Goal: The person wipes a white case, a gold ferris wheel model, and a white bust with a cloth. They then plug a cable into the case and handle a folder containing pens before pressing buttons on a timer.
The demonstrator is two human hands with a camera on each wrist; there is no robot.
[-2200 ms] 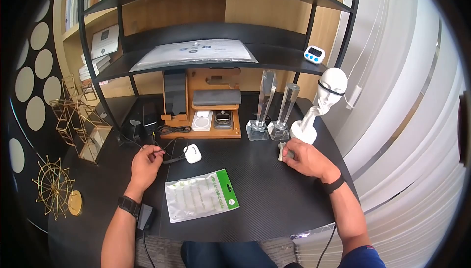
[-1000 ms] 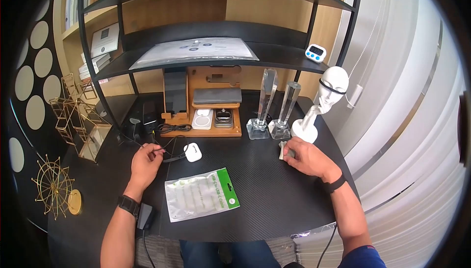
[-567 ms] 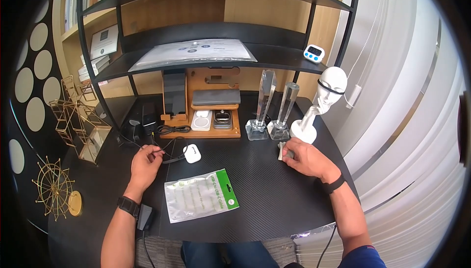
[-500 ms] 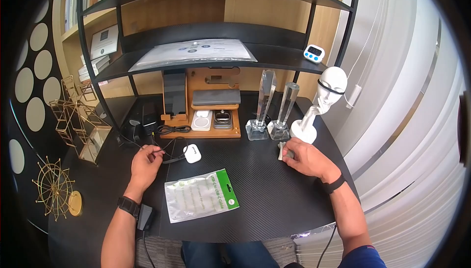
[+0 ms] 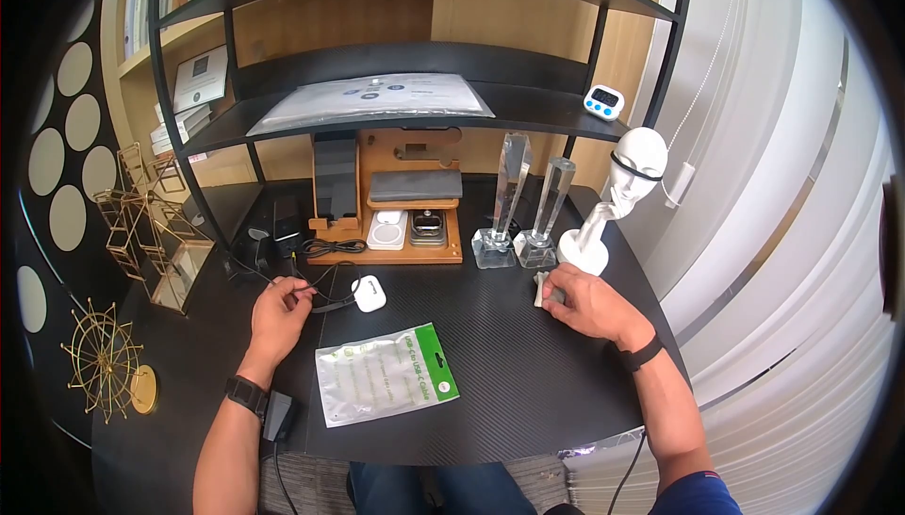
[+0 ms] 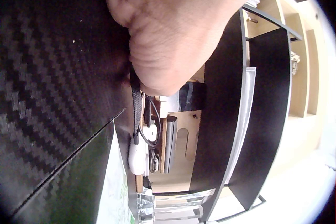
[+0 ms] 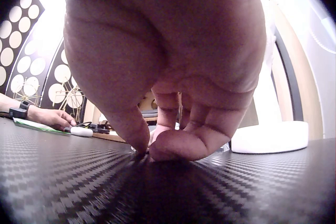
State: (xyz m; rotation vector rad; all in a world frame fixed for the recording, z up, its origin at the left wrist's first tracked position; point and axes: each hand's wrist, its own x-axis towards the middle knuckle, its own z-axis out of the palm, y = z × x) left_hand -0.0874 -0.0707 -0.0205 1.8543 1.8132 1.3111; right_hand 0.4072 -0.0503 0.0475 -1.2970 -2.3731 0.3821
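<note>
My left hand [image 5: 281, 315] rests on the desk with its fingers curled and thumb and fingertips pinching a thin black cord. A flat dark woven strap [image 6: 136, 111] runs from beside this hand to a white rounded case [image 5: 370, 294], lying just to its right. At the right of the desk, my right hand [image 5: 589, 302] pinches a small pale grey piece [image 5: 540, 291]; its fingers hide most of it, and I cannot tell its kind. Those fingertips are right at the desk surface. Between and nearer than the hands lies a silver-and-green USB-C cable pouch [image 5: 385, 378].
Behind stand a wooden charging stand [image 5: 438, 253], crystal trophies [image 5: 510, 204] and a white mannequin head figure [image 5: 583, 253], its base close behind the right hand. A black power adapter [image 5: 280, 415] sits by the left wrist. A gold ferris wheel ornament [image 5: 106, 359] stands at far left.
</note>
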